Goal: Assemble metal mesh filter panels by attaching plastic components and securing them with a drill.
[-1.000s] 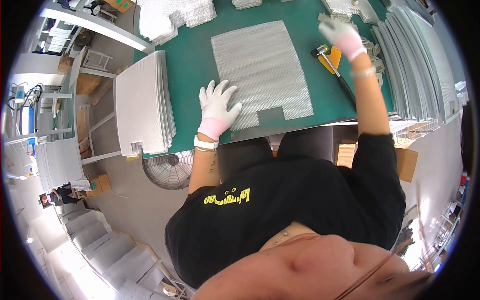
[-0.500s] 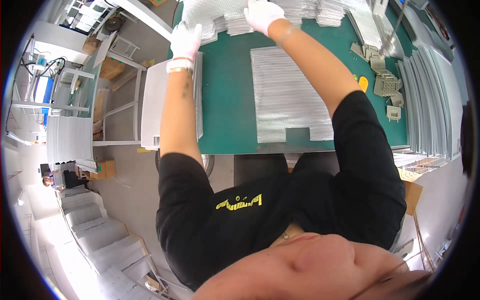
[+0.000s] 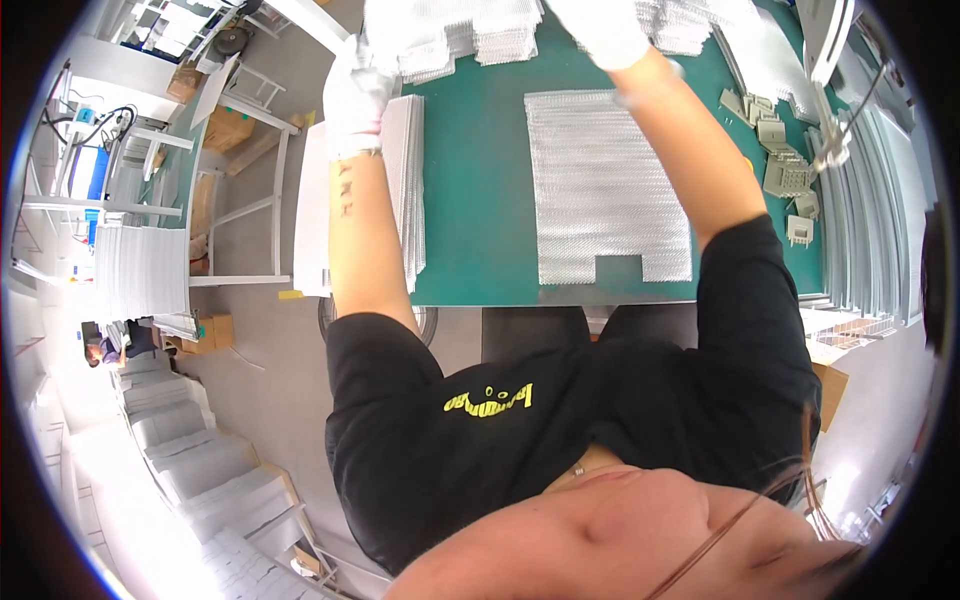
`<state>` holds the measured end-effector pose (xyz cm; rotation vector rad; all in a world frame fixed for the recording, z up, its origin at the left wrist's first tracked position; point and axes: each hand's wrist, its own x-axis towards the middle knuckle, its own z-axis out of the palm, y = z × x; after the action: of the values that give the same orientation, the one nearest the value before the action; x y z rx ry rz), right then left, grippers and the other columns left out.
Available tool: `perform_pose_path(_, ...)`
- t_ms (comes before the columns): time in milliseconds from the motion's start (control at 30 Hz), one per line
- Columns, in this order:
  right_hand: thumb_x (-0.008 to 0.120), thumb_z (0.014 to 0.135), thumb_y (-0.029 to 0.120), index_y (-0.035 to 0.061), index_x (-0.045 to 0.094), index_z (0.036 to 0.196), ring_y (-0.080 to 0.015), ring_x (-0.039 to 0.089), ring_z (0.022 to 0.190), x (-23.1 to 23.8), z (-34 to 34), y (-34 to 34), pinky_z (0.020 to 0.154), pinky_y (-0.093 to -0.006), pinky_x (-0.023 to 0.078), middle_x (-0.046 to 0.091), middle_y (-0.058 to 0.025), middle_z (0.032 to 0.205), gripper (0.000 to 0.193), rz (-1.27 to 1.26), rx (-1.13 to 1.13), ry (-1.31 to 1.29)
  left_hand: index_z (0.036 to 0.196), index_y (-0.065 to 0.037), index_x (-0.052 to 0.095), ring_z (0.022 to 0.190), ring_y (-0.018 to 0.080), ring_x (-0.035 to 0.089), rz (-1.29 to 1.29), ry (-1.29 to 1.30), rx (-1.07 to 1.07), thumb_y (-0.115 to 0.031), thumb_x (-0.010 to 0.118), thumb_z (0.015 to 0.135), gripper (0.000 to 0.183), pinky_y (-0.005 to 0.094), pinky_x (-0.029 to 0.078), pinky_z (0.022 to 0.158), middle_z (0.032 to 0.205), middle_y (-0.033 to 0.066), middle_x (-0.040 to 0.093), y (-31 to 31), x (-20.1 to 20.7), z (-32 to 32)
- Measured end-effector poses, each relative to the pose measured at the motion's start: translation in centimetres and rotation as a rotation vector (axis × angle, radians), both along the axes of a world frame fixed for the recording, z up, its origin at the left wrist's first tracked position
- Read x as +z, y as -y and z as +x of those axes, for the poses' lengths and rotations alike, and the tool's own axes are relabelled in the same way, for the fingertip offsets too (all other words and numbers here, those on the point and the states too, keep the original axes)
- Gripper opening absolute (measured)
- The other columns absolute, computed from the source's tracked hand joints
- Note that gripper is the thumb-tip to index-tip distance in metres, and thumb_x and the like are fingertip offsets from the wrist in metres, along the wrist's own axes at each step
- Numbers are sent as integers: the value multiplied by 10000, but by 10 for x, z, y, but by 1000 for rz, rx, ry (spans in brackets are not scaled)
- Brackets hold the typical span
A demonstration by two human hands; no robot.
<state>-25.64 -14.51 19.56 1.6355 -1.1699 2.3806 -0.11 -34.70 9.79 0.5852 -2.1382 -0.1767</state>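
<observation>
Both my hands wear white gloves and reach to the far side of a green-topped table. My left hand is beside the left end of a pile of silvery textured sheets, above a stack of white sheets; its fingers are smeared. My right hand is over the far piles, with its fingertips cut off by the upper edge and washed out by glare. Whether either hand holds a sheet is hidden. Between my forearms lies a silvery textured sheet, flat, with a notch in its near edge.
Beige plastic parts lie on the table's right side. Beyond them, many grey-white panels stand on edge. A metal arm rises there. White frames and stacked sheets stand to the left, with a person farther off.
My right hand has shifted to the right along the far piles. My left hand has moved slightly left and nearer, over the white stack. The whole view has swung a little.
</observation>
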Motion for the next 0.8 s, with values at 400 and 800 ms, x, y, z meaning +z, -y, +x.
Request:
perform_pose_path(400, 567, 740, -60, 41, 432, 1464, -160, 559, 803, -97, 66, -298, 767, -289, 515, 575, -148, 1228, 744, 893, 3, -180, 1399, 36, 426, 838, 79, 581, 1274, -460, -193, 80, 689, 828, 630, 196, 511, 676, 1107, 104, 617, -336, -33, 85)
perform_pose_path(800, 682, 851, 150, 53, 589, 1291, -249, 583, 752, -140, 52, -314, 717, -330, 504, 592, -126, 1005, 461, 1128, -393, -180, 1262, 16, 582, 771, 267, 654, 671, 263, 88, -271, 712, 847, 521, 357, 538, 748, 1000, 167, 689, -342, -52, 17)
